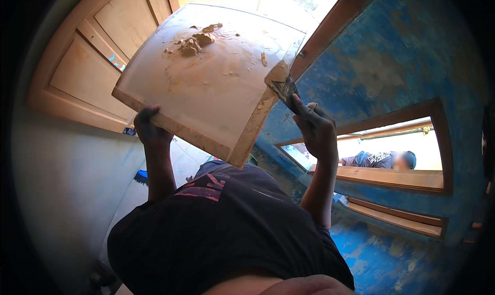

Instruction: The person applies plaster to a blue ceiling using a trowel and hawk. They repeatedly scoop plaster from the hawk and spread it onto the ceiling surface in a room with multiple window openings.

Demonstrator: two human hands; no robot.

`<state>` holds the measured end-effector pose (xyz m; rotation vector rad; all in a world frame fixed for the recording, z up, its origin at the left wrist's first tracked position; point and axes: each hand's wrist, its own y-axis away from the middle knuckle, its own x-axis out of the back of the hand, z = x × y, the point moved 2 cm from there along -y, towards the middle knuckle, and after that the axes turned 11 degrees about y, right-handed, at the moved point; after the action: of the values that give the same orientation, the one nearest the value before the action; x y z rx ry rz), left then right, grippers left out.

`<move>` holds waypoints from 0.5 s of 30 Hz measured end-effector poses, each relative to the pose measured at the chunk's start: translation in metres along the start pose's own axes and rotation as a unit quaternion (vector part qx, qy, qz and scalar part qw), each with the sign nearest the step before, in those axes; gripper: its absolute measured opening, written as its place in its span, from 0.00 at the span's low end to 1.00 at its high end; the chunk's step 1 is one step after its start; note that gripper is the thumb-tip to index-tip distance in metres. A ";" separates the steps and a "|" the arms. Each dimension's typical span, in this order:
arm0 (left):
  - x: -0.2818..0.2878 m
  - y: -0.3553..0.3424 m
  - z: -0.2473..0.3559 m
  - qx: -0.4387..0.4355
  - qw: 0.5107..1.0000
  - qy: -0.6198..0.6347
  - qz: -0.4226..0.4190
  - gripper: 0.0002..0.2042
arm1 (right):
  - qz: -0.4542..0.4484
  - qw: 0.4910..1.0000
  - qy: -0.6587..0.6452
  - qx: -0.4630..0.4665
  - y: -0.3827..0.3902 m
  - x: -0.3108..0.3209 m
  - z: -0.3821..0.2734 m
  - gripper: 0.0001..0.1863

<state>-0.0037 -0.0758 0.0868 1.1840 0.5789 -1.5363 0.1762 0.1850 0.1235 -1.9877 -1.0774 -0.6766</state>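
Note:
A wide pale board [221, 104] with worn brown edges is held up, tilted, in front of my chest. My left hand [152, 129] grips its near left edge, thumb on top and the other fingers hidden beneath. On the board's far half lies a lump of tan putty [192, 43], with smears and crumbs scattered around it. My right hand [317, 127] is closed round the handle of a putty knife [284, 89]. Tan paste coats the knife's blade, which is at the board's right edge; whether it touches the edge I cannot tell.
A panelled wooden door [85, 71] stands at the far left beside a pale wall [67, 150]. The patchy blue wall [397, 42] fills the right, with a wood-framed opening [392, 177] showing another person [368, 159]. A blue-bristled brush [141, 177] is low on the left.

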 end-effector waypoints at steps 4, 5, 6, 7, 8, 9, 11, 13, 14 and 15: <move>0.001 -0.007 0.001 0.000 1.000 0.011 -0.008 0.28 | -0.086 0.995 0.006 -0.045 0.016 0.014 0.012 0.22; 0.002 -0.006 -0.001 -0.007 1.000 0.002 -0.008 0.28 | -0.106 0.993 0.020 -0.051 0.024 0.021 0.019 0.23; 0.000 -0.007 -0.002 -0.005 1.000 0.022 0.002 0.28 | -0.122 0.990 0.032 -0.057 0.030 0.029 0.030 0.23; 0.000 -0.006 -0.001 -0.004 1.000 0.000 0.009 0.28 | -0.138 0.987 0.044 -0.064 0.033 0.036 0.039 0.23; 0.001 -0.007 -0.002 -0.002 1.000 -0.021 0.013 0.27 | -0.124 0.990 0.026 -0.063 0.032 0.048 0.042 0.24; 0.003 -0.009 -0.001 0.001 0.999 -0.041 0.017 0.27 | -0.130 0.990 0.044 -0.043 0.026 0.065 0.042 0.23; 0.006 -0.012 0.007 -0.023 0.994 -0.097 0.034 0.23 | -0.144 0.984 0.043 -0.100 0.013 0.095 0.033 0.26; 0.008 -0.015 0.019 -0.031 0.987 -0.151 0.041 0.21 | -0.179 0.970 0.159 -0.028 -0.003 0.115 0.029 0.27; 0.005 -0.016 0.024 -0.026 0.983 -0.176 0.038 0.21 | -0.199 0.964 0.175 -0.004 -0.017 0.118 0.016 0.27; 0.005 -0.018 0.029 -0.022 0.979 -0.199 0.034 0.20 | -0.219 0.957 0.188 0.021 -0.032 0.122 0.004 0.27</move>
<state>-0.0309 -0.0967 0.0904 0.8216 0.2991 -1.6354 0.2106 0.2546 0.2223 -1.5036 -1.2841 -1.1987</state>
